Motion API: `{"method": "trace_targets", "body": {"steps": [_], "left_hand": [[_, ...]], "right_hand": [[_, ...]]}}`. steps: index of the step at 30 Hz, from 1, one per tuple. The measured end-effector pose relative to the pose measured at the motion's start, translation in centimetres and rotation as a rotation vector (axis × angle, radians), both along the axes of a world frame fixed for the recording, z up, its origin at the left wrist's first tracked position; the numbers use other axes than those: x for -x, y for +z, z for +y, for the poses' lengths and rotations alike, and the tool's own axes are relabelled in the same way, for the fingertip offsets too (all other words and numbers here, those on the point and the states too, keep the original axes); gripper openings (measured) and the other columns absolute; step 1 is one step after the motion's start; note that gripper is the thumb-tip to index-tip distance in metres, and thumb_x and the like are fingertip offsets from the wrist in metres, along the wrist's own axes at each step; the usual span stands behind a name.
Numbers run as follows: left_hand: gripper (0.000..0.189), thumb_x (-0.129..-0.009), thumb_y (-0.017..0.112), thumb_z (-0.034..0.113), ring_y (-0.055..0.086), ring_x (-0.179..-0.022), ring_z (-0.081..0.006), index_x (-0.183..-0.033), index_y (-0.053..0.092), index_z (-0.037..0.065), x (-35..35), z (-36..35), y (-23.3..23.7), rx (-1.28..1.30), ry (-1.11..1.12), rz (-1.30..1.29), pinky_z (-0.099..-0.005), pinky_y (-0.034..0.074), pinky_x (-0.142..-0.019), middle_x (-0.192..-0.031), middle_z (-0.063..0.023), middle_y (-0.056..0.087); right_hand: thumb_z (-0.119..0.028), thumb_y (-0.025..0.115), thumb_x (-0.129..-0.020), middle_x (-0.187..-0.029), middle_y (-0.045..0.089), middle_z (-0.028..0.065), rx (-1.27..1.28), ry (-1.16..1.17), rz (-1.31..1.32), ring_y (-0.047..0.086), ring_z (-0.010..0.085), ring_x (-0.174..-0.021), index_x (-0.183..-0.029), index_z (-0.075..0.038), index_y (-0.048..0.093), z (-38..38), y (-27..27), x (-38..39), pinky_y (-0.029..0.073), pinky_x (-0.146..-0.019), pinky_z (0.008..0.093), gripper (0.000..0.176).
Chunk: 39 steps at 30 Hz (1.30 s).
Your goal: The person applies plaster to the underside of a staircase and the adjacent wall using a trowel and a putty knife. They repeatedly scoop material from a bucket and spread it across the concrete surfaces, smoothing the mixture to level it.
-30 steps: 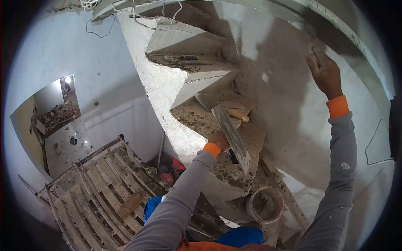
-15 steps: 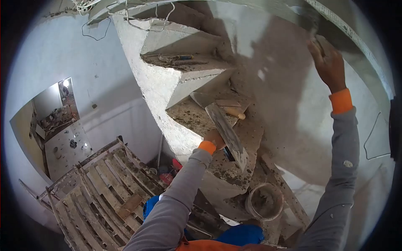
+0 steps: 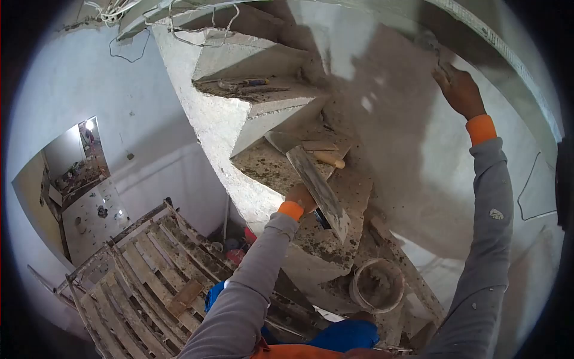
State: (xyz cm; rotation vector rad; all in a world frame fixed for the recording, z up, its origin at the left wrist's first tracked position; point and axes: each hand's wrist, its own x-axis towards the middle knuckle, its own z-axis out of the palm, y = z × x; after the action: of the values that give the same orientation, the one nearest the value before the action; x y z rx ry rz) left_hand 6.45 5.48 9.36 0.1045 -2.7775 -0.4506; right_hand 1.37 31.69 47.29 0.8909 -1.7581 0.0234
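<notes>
My left hand (image 3: 301, 197) is closed on a long flat plastering trowel (image 3: 317, 191), its blade slanting over a stair step; part of the dark handle shows below the hand, and the fingers are mostly behind the blade. Up at the right, my right hand (image 3: 460, 91) grips a small trowel (image 3: 428, 42) whose blade is against the plastered wall (image 3: 406, 119), just under the curved upper edge. The blade is blurred. On the step beyond my left hand lies another tool with a wooden handle (image 3: 329, 159).
Concrete stairs (image 3: 263, 113) rise ahead, with a blue-handled tool (image 3: 256, 81) on a higher step. A mortar-smeared bucket (image 3: 354, 292) stands at lower right beside a plank (image 3: 412, 263). Slatted wooden staging (image 3: 137, 281) fills the lower left. Loose wires (image 3: 230, 27) hang above.
My right hand has shifted slightly up and left along the wall with the small trowel. My left hand keeps its hold on the plastering trowel; the view has shifted slightly.
</notes>
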Motion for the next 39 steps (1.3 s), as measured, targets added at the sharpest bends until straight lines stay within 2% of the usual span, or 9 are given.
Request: {"method": "trace_targets", "body": {"steps": [3, 13, 19, 23, 25, 28, 31, 34, 39], "left_hand": [[0.042, -0.089, 0.045, 0.037, 0.052, -0.114, -0.0315, -0.123, 0.055, 0.014, 0.7, -0.3, -0.8, -0.020, 0.013, 0.015, -0.0402, 0.044, -0.095, -0.129, -0.0112, 0.052], [0.041, -0.091, 0.043, 0.034, 0.051, -0.114, -0.0319, -0.123, 0.055, 0.013, -0.1, 0.2, 0.1, -0.025, -0.007, -0.013, -0.0390, 0.042, -0.096, -0.130, -0.0104, 0.051], [0.039, -0.091, 0.042, 0.032, 0.050, -0.116, -0.0314, -0.123, 0.055, 0.013, 2.2, -0.9, -2.1, -0.002, -0.008, 0.038, -0.0388, 0.041, -0.098, -0.132, -0.0104, 0.050], [0.040, -0.091, 0.043, 0.032, 0.048, -0.117, -0.0318, -0.124, 0.054, 0.013, -0.1, 0.1, 0.5, 0.097, -0.027, -0.040, -0.0392, 0.040, -0.099, -0.132, -0.0108, 0.050], [0.040, -0.091, 0.043, 0.033, 0.048, -0.118, -0.0318, -0.124, 0.054, 0.012, 1.7, -0.8, -1.3, 0.058, -0.014, -0.039, -0.0396, 0.040, -0.099, -0.132, -0.0109, 0.050], [0.040, -0.091, 0.043, 0.033, 0.048, -0.118, -0.0320, -0.124, 0.054, 0.012, 2.3, -0.9, -2.1, 0.052, -0.022, 0.014, -0.0401, 0.039, -0.100, -0.132, -0.0109, 0.049], [0.041, -0.088, 0.044, 0.039, 0.054, -0.110, -0.0318, -0.117, 0.059, 0.013, 2.8, -1.3, -3.3, 0.041, 0.007, 0.121, -0.0405, 0.044, -0.093, -0.124, -0.0106, 0.056], [0.042, -0.087, 0.044, 0.041, 0.057, -0.105, -0.0317, -0.114, 0.061, 0.014, 2.8, -1.3, -3.1, 0.062, -0.008, 0.183, -0.0410, 0.047, -0.089, -0.119, -0.0103, 0.059], [0.041, -0.088, 0.044, 0.040, 0.058, -0.104, -0.0313, -0.113, 0.061, 0.013, 2.4, -1.0, -2.6, 0.057, -0.020, 0.126, -0.0410, 0.047, -0.088, -0.119, -0.0099, 0.059]], "right_hand": [[-0.040, 0.048, -0.090, -0.093, 0.063, 0.0214, -0.034, -0.007, -0.199, 0.058, 0.0398, -0.090, -0.105, -0.005, 0.058, 0.3, -0.2, 1.1, 0.045, -0.079, 0.0461, 0.039], [-0.040, 0.045, -0.092, -0.090, 0.063, 0.0187, -0.032, 0.030, 0.119, 0.059, 0.0376, -0.085, -0.108, -0.008, 0.057, -6.7, 0.8, -0.4, 0.046, -0.073, 0.0465, 0.038], [-0.040, 0.046, -0.090, -0.095, 0.064, 0.0187, 0.014, -0.130, -0.066, 0.059, 0.0355, -0.091, -0.107, -0.009, 0.059, -3.9, -0.6, 2.3, 0.046, -0.079, 0.0462, 0.037], [-0.041, 0.047, -0.089, -0.092, 0.064, 0.0179, 0.017, -0.014, 0.067, 0.060, 0.0356, -0.088, -0.106, -0.010, 0.059, -5.1, -1.3, 1.9, 0.047, -0.078, 0.0465, 0.038], [-0.042, 0.047, -0.089, -0.092, 0.064, 0.0176, 0.031, 0.065, 0.205, 0.060, 0.0359, -0.087, -0.108, -0.011, 0.060, -6.6, -1.0, 2.0, 0.047, -0.078, 0.0467, 0.038], [-0.044, 0.048, -0.089, -0.096, 0.064, 0.0177, -0.001, -0.023, 0.047, 0.061, 0.0354, -0.089, -0.111, -0.011, 0.060, -7.0, 0.0, -2.1, 0.047, -0.078, 0.0458, 0.042], [-0.042, 0.050, -0.090, -0.096, 0.065, 0.0145, 0.081, 0.032, 0.224, 0.061, 0.0352, -0.084, -0.106, -0.007, 0.060, -4.7, 0.0, -0.4, 0.049, -0.072, 0.0442, 0.040], [-0.046, 0.048, -0.089, -0.102, 0.064, 0.0150, 0.087, 0.315, 0.236, 0.061, 0.0349, -0.091, -0.112, -0.010, 0.060, -1.5, -0.4, 0.2, 0.048, -0.079, 0.0443, 0.045], [-0.043, 0.048, -0.089, -0.101, 0.064, 0.0138, 0.032, 0.263, 0.206, 0.061, 0.0345, -0.089, -0.110, -0.010, 0.060, -2.5, -1.2, 0.7, 0.048, -0.077, 0.0447, 0.041]]}}
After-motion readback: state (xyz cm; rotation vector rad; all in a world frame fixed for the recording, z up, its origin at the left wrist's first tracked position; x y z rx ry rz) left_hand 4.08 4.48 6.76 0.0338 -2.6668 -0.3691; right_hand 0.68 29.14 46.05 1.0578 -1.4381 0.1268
